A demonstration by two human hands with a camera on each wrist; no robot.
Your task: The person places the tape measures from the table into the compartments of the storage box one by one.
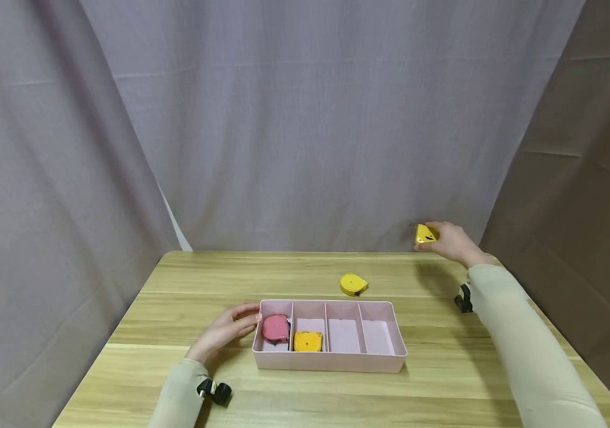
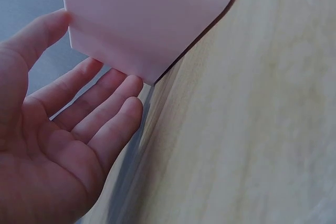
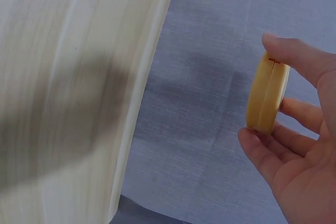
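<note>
Smooth pink plastic tray (image 1: 332, 361) meets the flat-fingered left hand (image 1: 223, 330); right hand (image 1: 452, 242) pinches a rounded yellow tape measure (image 1: 425, 233).

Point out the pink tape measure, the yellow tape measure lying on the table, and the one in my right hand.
pink tape measure (image 1: 275, 328), head view, top face.
loose yellow tape measure (image 1: 353, 283), head view, top face.
held yellow tape measure (image 3: 268, 93), right wrist view, edge seam.

A makeshift recording studio: grey cloth backdrops (image 1: 305, 119) hang behind and beside both hands, enclosing a bare wooden table (image 1: 444, 368) beneath them, with no household furnishings.
</note>
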